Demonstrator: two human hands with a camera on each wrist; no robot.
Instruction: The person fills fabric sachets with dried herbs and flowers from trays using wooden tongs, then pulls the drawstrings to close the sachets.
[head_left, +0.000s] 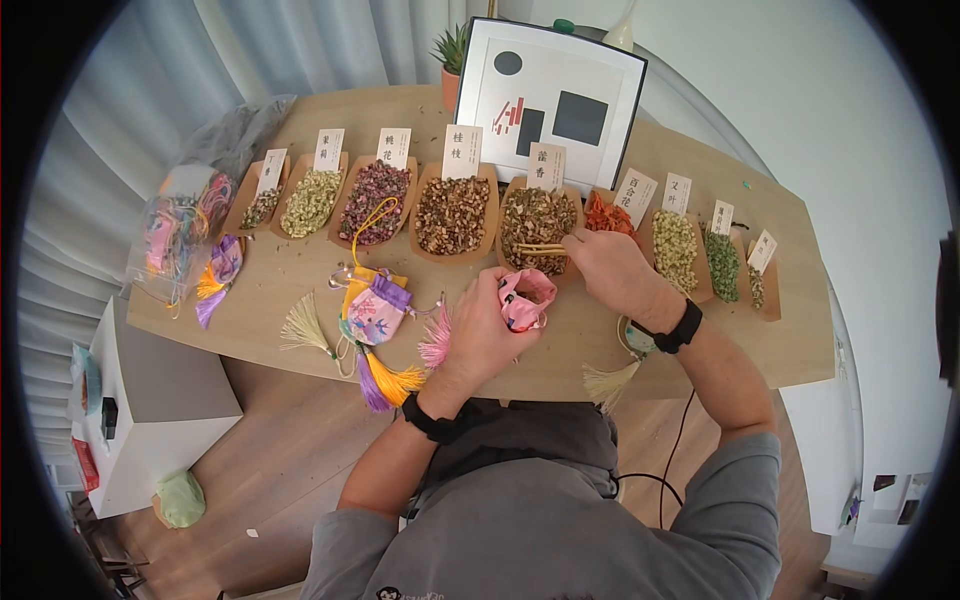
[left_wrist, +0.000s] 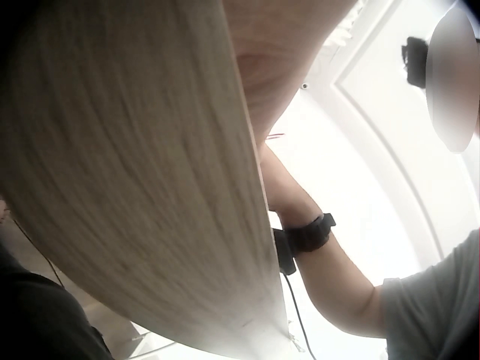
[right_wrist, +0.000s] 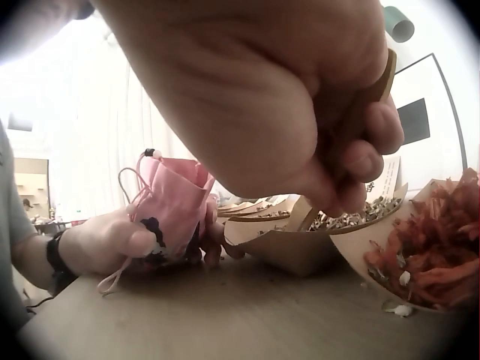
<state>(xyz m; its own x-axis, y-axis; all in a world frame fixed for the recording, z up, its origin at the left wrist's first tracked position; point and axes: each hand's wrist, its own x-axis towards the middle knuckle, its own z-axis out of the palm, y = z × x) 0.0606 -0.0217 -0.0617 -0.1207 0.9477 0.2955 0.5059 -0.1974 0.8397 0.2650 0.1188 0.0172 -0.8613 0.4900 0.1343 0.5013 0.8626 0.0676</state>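
A pink drawstring pouch (head_left: 527, 300) stands with its mouth open, gripped by the left hand (head_left: 487, 325); the right wrist view shows the pouch (right_wrist: 174, 199) with the left hand's fingers (right_wrist: 139, 238) round it. Over the tray of mixed dried herb (head_left: 540, 222), the right hand (head_left: 622, 268) pinches wooden tongs (head_left: 538, 247), whose ends lie at the herb. In the right wrist view the right hand (right_wrist: 300, 97) has its fingers curled round the tongs (right_wrist: 390, 75). The left wrist view is mostly the table's underside, with part of an arm.
Labelled trays of dried flowers and herbs stand in an arc, including orange petals (head_left: 608, 216) and brown twigs (head_left: 455, 215). A yellow and purple pouch (head_left: 376, 308), tassels (head_left: 308, 328) and a plastic bag (head_left: 185, 225) lie left. A framed board (head_left: 560, 60) stands behind; a green pouch lies near the right forearm.
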